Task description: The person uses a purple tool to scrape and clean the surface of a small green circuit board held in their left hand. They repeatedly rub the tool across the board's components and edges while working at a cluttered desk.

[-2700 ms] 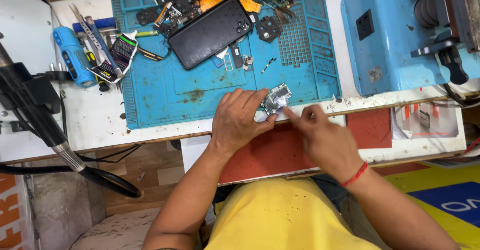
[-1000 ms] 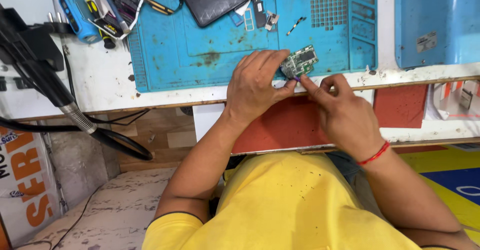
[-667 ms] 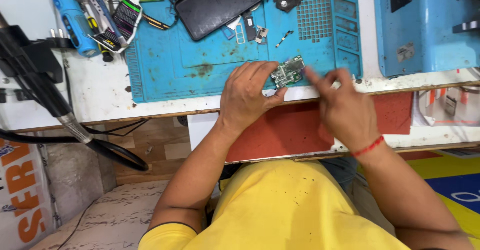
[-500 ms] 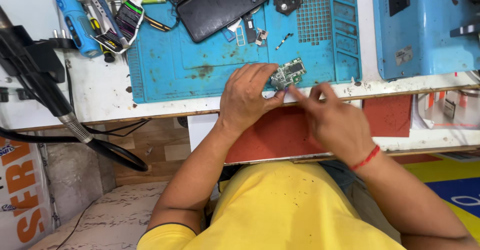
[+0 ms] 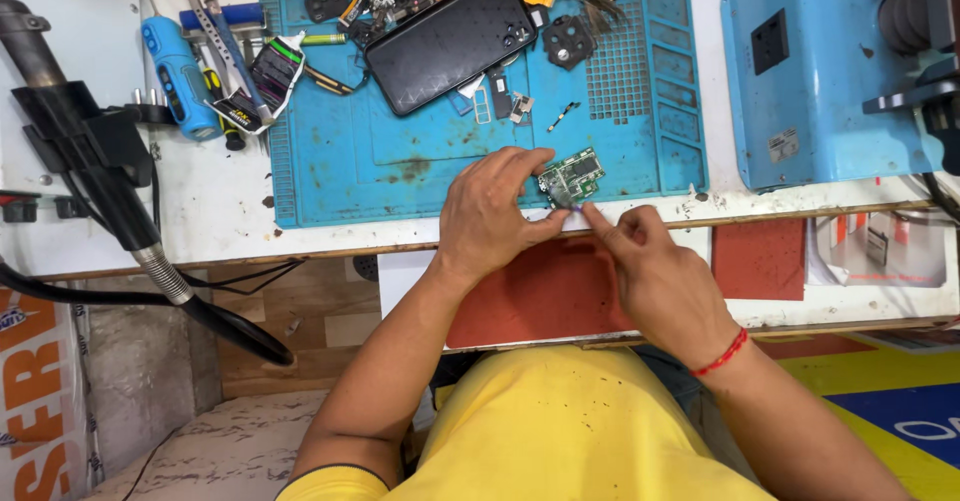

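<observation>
Blue mat (image 5: 400, 176) on white bench (image 5: 200, 211); left hand (image 5: 490, 216) fingers clamp circuit board (image 5: 572, 177), right hand (image 5: 655, 276) fingers pinched together.

Circuit board (image 5: 571, 177): green, small silver patches. Work mat (image 5: 400, 151): blue, brownish stains near its middle. Phone (image 5: 451, 43) at far centre: black, glossy. Screwdriver (image 5: 182, 78) at far left: blue body, black markings. Machine (image 5: 812, 71) at far right: light blue, black square panel. Benchtop (image 5: 215, 201): white, speckled with dark marks. Drawer panel (image 5: 540, 296) below the edge: red. Wrist thread (image 5: 722, 353): red. Shirt (image 5: 570, 431): yellow, fine dark specks. Hose (image 5: 130, 221) at left: black with a silver collar.
</observation>
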`<state>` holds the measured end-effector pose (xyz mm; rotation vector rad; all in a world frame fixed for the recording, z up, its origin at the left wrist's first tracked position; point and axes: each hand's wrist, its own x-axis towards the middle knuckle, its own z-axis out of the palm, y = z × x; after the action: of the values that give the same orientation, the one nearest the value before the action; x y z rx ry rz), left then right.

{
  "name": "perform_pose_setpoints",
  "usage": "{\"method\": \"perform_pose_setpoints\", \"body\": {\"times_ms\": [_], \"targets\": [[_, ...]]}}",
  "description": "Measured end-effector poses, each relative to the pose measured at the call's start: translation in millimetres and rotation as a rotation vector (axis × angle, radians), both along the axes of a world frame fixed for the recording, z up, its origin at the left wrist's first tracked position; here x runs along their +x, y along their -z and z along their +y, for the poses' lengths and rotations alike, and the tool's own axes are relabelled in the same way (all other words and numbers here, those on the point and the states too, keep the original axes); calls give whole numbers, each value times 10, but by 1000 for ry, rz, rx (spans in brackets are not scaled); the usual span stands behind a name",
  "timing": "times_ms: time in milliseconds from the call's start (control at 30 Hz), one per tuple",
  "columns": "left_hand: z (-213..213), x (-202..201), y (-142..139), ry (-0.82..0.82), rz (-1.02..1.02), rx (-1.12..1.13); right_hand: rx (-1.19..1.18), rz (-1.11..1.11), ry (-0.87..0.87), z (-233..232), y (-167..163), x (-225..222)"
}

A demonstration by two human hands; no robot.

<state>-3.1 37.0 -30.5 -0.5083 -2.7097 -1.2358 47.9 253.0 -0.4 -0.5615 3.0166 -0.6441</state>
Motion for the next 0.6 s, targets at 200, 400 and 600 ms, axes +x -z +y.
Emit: {"method": "perform_pose_setpoints", "body": {"times_ms": [200,400,600], "targets": [[24,-6,-16,-4,137,-37,76,-39,19,86,82,-12],[7,2,20,-1,172,-54,112,19,-25,18,10,-90],[17,29,60,-15,138,-41,98,-1,67,4,-26,-94]]}}
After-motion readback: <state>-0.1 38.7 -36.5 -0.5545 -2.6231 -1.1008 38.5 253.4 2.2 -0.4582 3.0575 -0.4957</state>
